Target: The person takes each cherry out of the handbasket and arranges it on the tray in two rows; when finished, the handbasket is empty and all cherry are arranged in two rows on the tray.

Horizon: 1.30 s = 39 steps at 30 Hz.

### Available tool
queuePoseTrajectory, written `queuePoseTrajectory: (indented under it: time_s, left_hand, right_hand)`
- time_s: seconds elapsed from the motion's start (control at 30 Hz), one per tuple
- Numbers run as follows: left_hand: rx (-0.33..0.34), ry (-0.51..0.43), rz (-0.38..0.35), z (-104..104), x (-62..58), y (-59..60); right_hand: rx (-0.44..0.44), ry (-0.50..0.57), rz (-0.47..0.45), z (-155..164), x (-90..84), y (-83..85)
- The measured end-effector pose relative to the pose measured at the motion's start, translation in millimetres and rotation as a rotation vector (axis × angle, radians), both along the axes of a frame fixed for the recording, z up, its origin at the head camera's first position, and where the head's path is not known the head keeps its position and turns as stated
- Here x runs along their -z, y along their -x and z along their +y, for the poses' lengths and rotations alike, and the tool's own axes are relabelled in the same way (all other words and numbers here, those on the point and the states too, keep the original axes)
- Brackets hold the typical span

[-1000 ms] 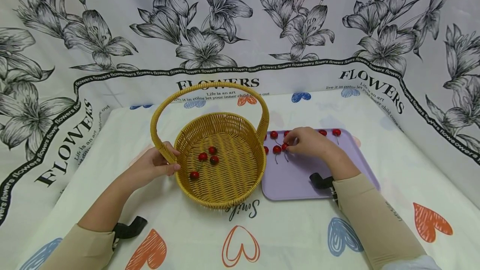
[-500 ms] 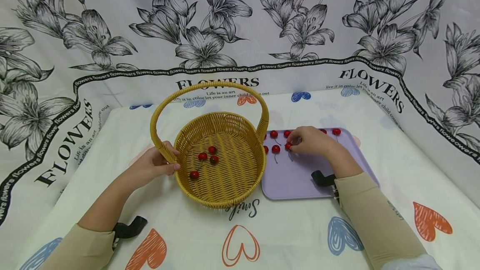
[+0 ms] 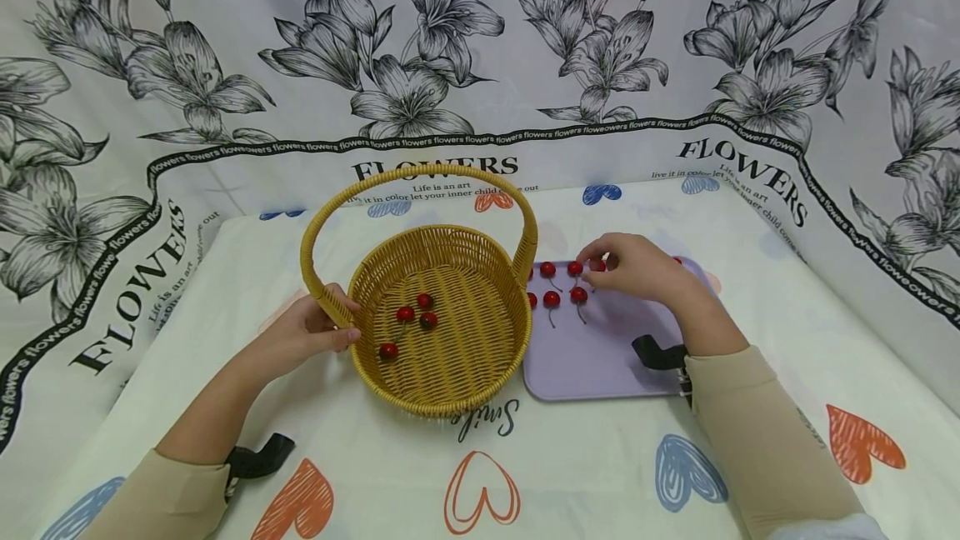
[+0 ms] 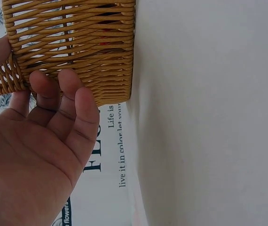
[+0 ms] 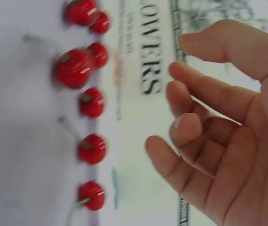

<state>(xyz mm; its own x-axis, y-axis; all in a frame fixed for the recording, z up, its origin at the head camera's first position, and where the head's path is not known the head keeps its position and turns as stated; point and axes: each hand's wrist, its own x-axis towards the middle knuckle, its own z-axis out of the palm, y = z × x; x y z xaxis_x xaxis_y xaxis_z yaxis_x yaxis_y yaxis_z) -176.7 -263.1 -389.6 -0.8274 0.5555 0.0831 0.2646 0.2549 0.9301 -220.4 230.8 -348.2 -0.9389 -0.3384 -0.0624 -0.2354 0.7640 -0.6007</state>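
**Inspector:** Currently, four cherries (image 3: 406, 313) lie on the floor of the wicker basket (image 3: 450, 373). The left hand (image 3: 307, 332) holds the basket at the base of its handle, fingers curled against the weave.

**Clerk:** And the right hand (image 3: 637, 269)?

**Inspector:** Above the far edge of the purple tray (image 3: 600, 365), fingers loosely bent, gripping nothing that the wrist view shows. Tray cherries (image 3: 551, 299) lie just beside its fingertips; at least six remain.

**Clerk:** Progress?

**Inspector:** In my judgement, under halfway: four transferred, more left on the tray, none in hand.
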Motion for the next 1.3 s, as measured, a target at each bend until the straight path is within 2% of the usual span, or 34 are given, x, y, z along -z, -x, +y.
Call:
queuePoseTrajectory:
  time_s: [0.27, 0.47, 0.63, 0.77, 0.93, 1.07, 1.3]
  left_hand:
    - [0.003, -0.003, 0.001, 0.5, -0.5, -0.1]
    - [0.007, -0.004, 0.000, 0.7, -1.1, -1.3]
    - [0.005, -0.002, 0.012, 0.5, -0.5, -1.6]
    - [0.002, 0.002, 0.016, 1.1, -0.2, -0.6]
    - [-0.005, 0.012, 0.015, 1.9, -1.4, 0.7]
    - [-0.011, 0.023, 0.022, 0.9, -2.0, 0.5]
    - [-0.003, 0.009, 0.007, 1.1, -0.9, -0.4]
  right_hand:
    - [-0.027, 0.146, 0.124, -10.3, -30.6, -22.2]
    - [-0.121, 0.270, 0.217, -27.6, -45.1, -43.4]
    - [-0.205, 0.340, 0.252, -49.0, -49.5, -57.6]
    - [-0.280, 0.339, 0.268, -69.1, -46.1, -65.2]
    - [-0.369, 0.268, 0.285, -99.6, -31.1, -67.0]
    - [-0.413, 0.110, 0.268, -128.7, -17.1, -64.0]
    - [-0.493, -0.145, 0.204, -169.7, 5.6, -48.5]
